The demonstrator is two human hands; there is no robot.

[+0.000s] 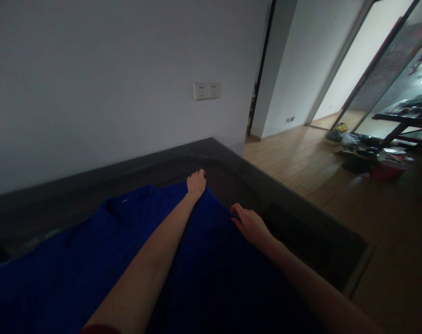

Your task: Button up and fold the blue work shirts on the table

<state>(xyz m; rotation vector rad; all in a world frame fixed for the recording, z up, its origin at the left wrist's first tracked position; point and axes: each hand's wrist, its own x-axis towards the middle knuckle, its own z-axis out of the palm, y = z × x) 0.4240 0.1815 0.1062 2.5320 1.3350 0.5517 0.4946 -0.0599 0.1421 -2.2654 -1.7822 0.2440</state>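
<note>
A deep blue garment (134, 241) lies spread over a dark, glossy table (228, 174). Near its left part there is a raised fold like a neckline, with a small pale mark beside it. My left hand (196, 183) grips the garment's far corner, fingers curled over the edge. Closer to me and to the right, my right hand (249, 221) pinches the right edge between thumb and fingers. The cloth between the two hands looks fairly straight. Its near part falls into shadow, and my forearms cover some of it.
Behind the table rises a pale wall with a double socket (207, 90). The table's right edge borders a wooden floor (294, 162). Farther right, a red basin (388, 170), bags and other items sit on the floor beside a dark-framed stand (402, 121) and glass panels.
</note>
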